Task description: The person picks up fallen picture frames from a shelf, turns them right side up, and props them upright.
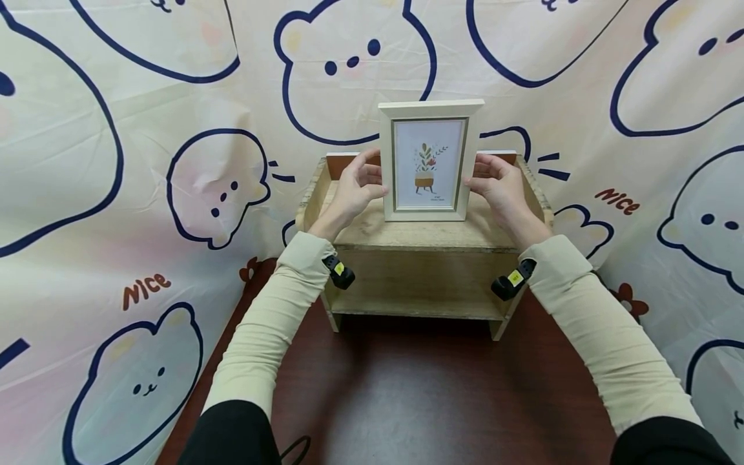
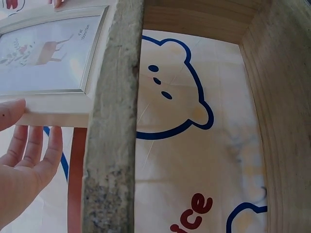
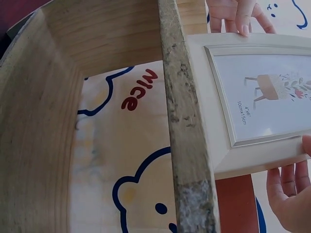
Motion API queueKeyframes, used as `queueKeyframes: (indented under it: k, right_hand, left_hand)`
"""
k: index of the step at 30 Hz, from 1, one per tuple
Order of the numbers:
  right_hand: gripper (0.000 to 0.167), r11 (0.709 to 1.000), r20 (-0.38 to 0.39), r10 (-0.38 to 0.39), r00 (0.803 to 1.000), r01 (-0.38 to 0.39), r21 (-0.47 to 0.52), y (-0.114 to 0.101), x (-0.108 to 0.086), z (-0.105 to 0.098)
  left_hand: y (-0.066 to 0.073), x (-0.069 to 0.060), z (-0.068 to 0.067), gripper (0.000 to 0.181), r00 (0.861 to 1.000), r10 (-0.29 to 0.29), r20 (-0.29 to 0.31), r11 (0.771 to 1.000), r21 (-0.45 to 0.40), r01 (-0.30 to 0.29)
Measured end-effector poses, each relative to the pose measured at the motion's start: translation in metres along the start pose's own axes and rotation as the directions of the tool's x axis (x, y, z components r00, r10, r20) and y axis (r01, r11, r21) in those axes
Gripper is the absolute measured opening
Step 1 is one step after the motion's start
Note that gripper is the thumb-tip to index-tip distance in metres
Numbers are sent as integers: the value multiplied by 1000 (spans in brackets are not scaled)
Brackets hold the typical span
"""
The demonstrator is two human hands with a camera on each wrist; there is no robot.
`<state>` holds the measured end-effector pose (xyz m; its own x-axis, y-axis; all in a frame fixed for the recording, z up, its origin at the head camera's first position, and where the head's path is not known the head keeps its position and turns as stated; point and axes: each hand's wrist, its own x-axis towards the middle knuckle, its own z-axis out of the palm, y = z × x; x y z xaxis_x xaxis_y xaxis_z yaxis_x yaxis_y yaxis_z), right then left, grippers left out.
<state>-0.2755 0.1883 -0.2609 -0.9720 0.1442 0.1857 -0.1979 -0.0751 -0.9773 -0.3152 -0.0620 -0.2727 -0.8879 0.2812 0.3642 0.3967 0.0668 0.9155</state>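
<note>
A cream picture frame (image 1: 389, 161) with a potted-plant print stands upright on the top board of a small wooden shelf (image 1: 418, 239). My left hand (image 1: 356, 192) grips its left edge, thumb in front and fingers at the side and behind. On the opposite edge my right hand (image 1: 504, 194) pinches the frame the same way. In the left wrist view the left hand (image 2: 31, 165) shows its thumb on the frame's front. The right wrist view shows the right hand (image 3: 291, 199) at one edge, with the other hand's fingers (image 3: 243, 22) across from it.
The shelf has raised side boards and a lower board (image 1: 415, 313). It stands on a dark reddish-brown surface (image 1: 430, 394), against a cloth backdrop (image 1: 232, 103) printed with cartoon bears. A black cable (image 1: 299, 447) lies near the left sleeve.
</note>
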Motion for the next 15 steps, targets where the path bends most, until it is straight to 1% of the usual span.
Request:
queueKeyframes:
  k: [7,13,15]
  right_hand:
    - [41,1000,2,-14,1000,14,3,0,-4,0]
    - [33,999,4,-51,999,51,12,2,-7,-3]
    - [31,998,6,-64,998,64,14,2,-7,-3]
  left_hand:
    - [1,-3,0,64,1000,3,-5,1000,-25,-3]
    - [1,-6,0,60,1000,29,-3,1000,-8,-29]
    - [1,-7,0,58,999,42,-7,999,-14,-42]
